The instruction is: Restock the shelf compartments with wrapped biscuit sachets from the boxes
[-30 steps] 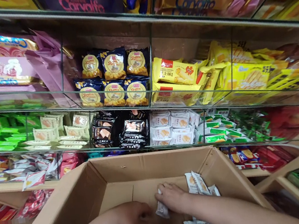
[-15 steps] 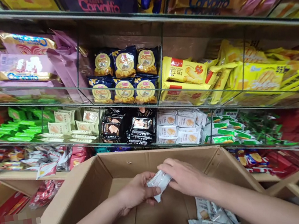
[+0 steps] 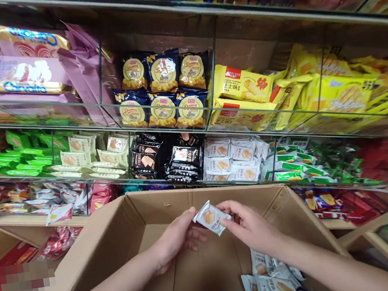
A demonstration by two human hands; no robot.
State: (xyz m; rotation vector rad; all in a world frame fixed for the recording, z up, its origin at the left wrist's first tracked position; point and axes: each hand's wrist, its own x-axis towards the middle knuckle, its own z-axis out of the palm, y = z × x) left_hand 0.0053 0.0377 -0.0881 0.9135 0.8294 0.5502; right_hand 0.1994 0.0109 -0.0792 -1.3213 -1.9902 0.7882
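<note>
My right hand (image 3: 246,225) pinches a small white wafer packet (image 3: 209,218) between thumb and fingers, its printed biscuit picture facing me. To the left of the packet, my left hand (image 3: 176,239) has its thumb and fingers apart. Its thumb tip is at the packet's left corner; whether it touches cannot be made out. Both hands are over an open cardboard box (image 3: 166,206). Inside the box, below my right forearm, lies a loose pile of similar white wafer packets (image 3: 277,290).
Glass-fronted shelves rise behind the box. Their compartments hold white wafer packets (image 3: 230,159), black packets (image 3: 183,161), navy cookie bags (image 3: 164,72), yellow roll packs (image 3: 243,85) and green packets (image 3: 19,163). A wooden-edged bin (image 3: 377,245) stands at the right.
The wafer packet has been turned so its printed front faces me. My left fingers have loosened from it, while my right hand keeps hold. The view has shifted slightly.
</note>
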